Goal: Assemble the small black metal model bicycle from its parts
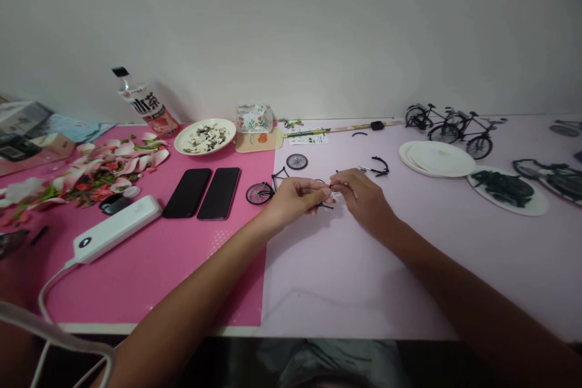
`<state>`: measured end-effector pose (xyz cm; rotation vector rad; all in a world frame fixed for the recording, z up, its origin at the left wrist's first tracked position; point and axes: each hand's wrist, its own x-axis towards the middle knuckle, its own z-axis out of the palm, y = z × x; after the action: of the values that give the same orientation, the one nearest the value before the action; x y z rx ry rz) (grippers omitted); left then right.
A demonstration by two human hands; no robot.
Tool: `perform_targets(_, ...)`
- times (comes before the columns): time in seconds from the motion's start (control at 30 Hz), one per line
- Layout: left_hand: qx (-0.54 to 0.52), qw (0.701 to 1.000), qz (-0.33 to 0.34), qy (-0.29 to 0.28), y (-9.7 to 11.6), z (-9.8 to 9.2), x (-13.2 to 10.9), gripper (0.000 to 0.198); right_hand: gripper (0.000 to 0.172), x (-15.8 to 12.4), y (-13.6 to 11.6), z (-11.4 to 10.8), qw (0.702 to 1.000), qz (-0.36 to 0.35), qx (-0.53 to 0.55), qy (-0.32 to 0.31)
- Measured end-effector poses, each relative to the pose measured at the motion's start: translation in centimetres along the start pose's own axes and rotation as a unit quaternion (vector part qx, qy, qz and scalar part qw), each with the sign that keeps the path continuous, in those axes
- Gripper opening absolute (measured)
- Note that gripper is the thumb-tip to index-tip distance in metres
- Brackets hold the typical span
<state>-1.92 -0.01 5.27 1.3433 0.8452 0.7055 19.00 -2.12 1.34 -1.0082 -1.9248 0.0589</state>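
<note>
My left hand is closed in a pinch over the pale table half, and my right hand pinches close beside it. A small black model bicycle part shows where the fingertips meet; its kind is too small to tell. Left of the hands is a miniature bicycle frame with one spoked wheel, partly hidden by my left hand. Another loose spoked wheel lies behind it. To the right of the fingers rests a curved black piece with a thin rod.
Assembled miniature bicycles stand at the back right, near stacked white plates and a plate of black parts. On the pink mat are two phones, a power bank, a bottle and scattered petals.
</note>
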Motion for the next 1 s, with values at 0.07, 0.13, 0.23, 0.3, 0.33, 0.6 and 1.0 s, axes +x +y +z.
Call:
perform_targets(0.07, 0.007, 1.0, 0.007, 0.004, -0.1, 0.1, 0.0, 0.025, 0.015, -0.1, -0.1, 0.1, 1.0, 0.01, 0.008, 0.007)
perform_targets(0.13, 0.025, 0.999, 0.024, 0.007, -0.4, 0.1, 0.1, 0.029, 0.012, -0.4, -0.2, 0.3, 0.998, 0.04, 0.038, 0.021)
perform_targets(0.23, 0.065, 0.996, 0.059, 0.022, -0.8, 0.1, 0.2, 0.03, 0.011, -0.8, -0.2, 0.9, 0.983, 0.132, 0.121, 0.04)
perform_targets(0.3, 0.107, 0.99, 0.088, 0.037, -1.1, 0.1, 0.2, 0.025, 0.014, -1.1, -0.1, 1.3, 0.968, 0.183, 0.167, 0.043)
perform_targets(0.33, 0.132, 0.985, 0.102, 0.043, -1.2, 0.1, 0.2, 0.021, 0.014, -1.1, 0.0, 1.5, 0.963, 0.195, 0.179, 0.043)
perform_targets(0.6, 0.209, 0.965, 0.149, 0.046, -1.7, 0.2, 0.1, 0.012, 0.004, -1.2, 0.5, 1.4, 0.973, 0.16, 0.164, 0.023)
perform_targets(1.0, 0.087, 0.99, 0.091, 0.062, -3.4, 0.9, 0.7, 0.028, 0.02, 0.0, 2.0, -0.7, 0.999, 0.014, 0.031, -0.022)
